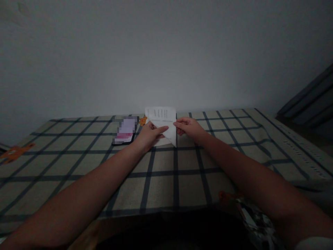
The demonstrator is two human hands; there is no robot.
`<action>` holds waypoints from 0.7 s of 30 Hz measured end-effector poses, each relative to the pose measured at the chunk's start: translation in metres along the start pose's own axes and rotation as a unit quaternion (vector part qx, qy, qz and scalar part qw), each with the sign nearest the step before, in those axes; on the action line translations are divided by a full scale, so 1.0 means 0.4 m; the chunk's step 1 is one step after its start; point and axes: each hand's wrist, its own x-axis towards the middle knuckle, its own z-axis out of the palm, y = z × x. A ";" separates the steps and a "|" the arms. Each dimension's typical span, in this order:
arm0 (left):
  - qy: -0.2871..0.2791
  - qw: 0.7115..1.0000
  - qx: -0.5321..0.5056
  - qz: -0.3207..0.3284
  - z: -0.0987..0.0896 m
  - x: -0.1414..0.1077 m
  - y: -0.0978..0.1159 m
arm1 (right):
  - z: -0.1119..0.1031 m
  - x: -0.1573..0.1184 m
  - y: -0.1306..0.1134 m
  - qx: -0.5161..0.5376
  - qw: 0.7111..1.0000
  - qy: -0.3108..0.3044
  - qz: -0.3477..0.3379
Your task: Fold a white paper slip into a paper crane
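A white sheet of paper [163, 113] with printed text is held up over the checked tablecloth, partly folded, with a pointed corner hanging down at its lower right. My left hand [152, 134] grips the paper from the left, its thumb lying across the front and the other fingers partly hidden behind. At the right edge of the sheet, my right hand [186, 125] pinches the paper between thumb and fingertips. Just left of my left hand lies a phone [126, 130] with a lit, blurred-out screen.
The table wears a light cloth [163, 187] with dark grid lines and orange printed figures. A pale wall [161, 55] rises behind it. Dark striped fabric [309, 95] hangs at the right. Something shiny and crumpled [257, 222] is at the lower right, below the table edge.
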 end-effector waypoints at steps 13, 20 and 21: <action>0.021 1.000 -0.008 -0.012 0.002 -0.005 0.010 | -0.001 -0.009 0.008 -0.055 0.997 -0.021 -0.049; 0.034 0.999 -0.001 -0.017 -0.003 -0.003 0.006 | 0.001 -0.016 -0.004 -0.074 0.995 -0.024 -0.060; 0.036 0.999 0.000 -0.018 -0.003 -0.003 0.006 | 0.001 -0.016 -0.006 -0.075 0.995 -0.025 -0.062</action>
